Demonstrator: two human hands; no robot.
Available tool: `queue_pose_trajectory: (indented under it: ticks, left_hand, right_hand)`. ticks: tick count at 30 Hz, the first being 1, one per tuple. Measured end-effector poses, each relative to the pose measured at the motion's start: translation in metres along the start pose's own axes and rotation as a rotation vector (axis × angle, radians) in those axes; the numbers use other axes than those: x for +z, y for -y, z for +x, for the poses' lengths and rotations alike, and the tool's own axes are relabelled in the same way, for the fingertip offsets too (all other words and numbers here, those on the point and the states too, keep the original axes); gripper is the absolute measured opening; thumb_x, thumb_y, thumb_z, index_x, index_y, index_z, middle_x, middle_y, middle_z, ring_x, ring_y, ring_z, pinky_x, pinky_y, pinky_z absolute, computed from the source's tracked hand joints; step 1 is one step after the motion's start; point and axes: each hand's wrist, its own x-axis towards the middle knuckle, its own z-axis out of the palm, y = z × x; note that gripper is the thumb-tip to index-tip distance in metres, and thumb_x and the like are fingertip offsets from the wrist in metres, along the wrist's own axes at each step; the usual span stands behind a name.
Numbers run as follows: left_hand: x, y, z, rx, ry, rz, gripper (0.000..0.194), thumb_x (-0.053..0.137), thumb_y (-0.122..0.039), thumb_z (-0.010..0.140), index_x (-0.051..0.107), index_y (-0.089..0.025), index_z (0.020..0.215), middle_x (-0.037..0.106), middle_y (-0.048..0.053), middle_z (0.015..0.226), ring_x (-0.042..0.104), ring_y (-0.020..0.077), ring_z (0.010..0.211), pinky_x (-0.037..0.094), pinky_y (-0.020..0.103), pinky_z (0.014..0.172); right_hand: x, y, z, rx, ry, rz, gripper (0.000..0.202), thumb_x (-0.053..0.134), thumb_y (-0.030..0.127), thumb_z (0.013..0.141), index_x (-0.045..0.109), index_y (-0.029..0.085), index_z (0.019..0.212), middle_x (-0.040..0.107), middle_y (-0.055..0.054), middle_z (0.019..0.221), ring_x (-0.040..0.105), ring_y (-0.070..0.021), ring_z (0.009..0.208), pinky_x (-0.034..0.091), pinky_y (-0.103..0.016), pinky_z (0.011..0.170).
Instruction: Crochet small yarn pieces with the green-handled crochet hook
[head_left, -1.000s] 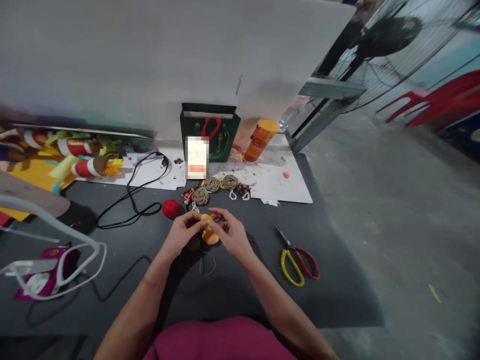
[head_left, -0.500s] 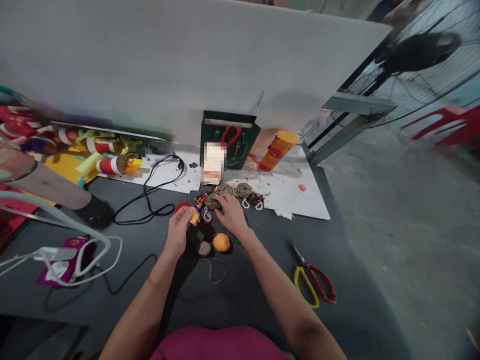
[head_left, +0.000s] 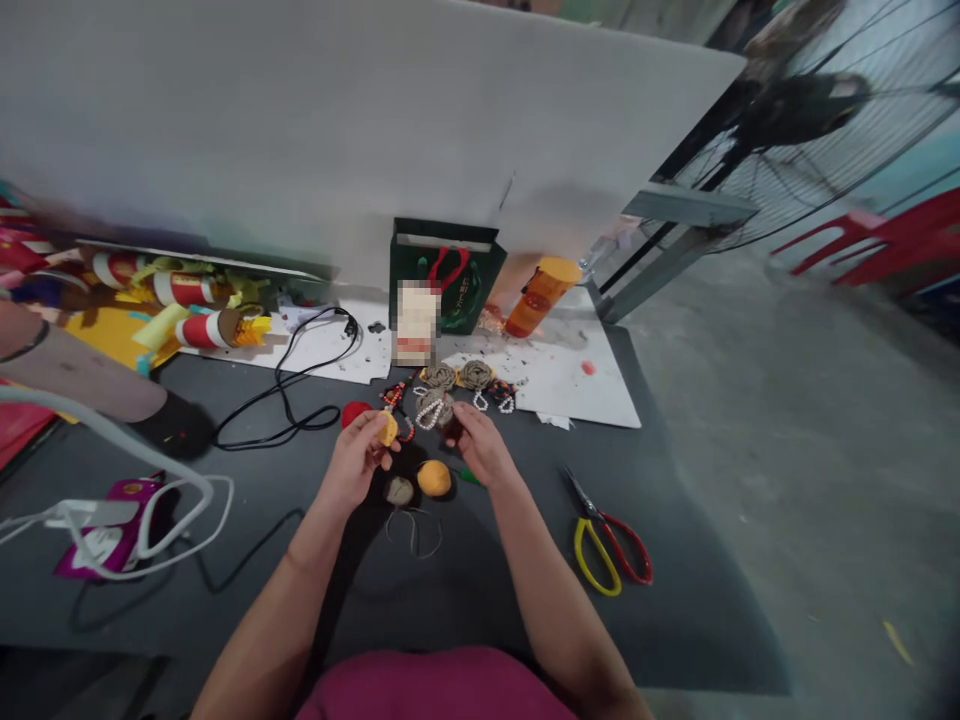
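Observation:
My left hand (head_left: 355, 458) pinches a small yellow piece (head_left: 388, 430), which looks crocheted. Opposite it, my right hand (head_left: 482, 446) has its fingertips closed on the edge of a grey-brown crocheted flower (head_left: 444, 411) with a white bead loop (head_left: 427, 414) hanging over its front. Just behind lie two more grey-brown flowers (head_left: 476, 375) with bead loops and dark, colourful trimmings. A red yarn ball (head_left: 355, 412) is partly hidden behind my left hand. Between my forearms sit a yellow yarn ball (head_left: 434, 478) and a smaller grey-brown ball (head_left: 399, 490) with loose thread.
Scissors (head_left: 604, 535) with red and yellow handles lie right. A green paper bag (head_left: 480, 290) and an orange bottle (head_left: 541, 298) stand against the white board. A black cable (head_left: 281, 395), a purple packet (head_left: 112, 525) and white cables occupy the left, beside a lamp-like arm.
My right hand has drawn back toward me and lifted a grey-brown flower, its bead loop now in front. My left hand keeps the yellow piece. The view has shifted slightly.

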Motion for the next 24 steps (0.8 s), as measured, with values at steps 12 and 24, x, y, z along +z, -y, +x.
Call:
queue_pose_trajectory:
  ticks: [12, 24]
  left_hand:
    - [0.002, 0.009, 0.001, 0.02, -0.008, 0.093, 0.048, 0.089, -0.044, 0.052, 0.065, -0.014, 0.08, 0.066, 0.0, 0.069, 0.059, 0.0102, 0.052, 0.04, 0.018, 0.04]
    - [0.005, 0.005, -0.004, 0.017, 0.032, 0.041, 0.04, 0.089, -0.039, 0.054, 0.068, -0.015, 0.077, 0.064, -0.002, 0.068, 0.055, 0.008, 0.055, 0.041, 0.018, 0.046]
  right_hand:
    - [0.007, 0.003, -0.011, 0.146, 0.031, 0.307, 0.028, 0.06, 0.05, 0.084, 0.061, 0.022, 0.082, 0.064, -0.003, 0.069, 0.05, -0.0132, 0.051, 0.034, -0.023, 0.04]
    - [0.02, 0.007, -0.027, -0.02, -0.051, 0.114, 0.036, 0.068, 0.051, 0.077, 0.061, 0.022, 0.098, 0.064, 0.001, 0.075, 0.054, -0.0112, 0.055, 0.04, -0.022, 0.047]
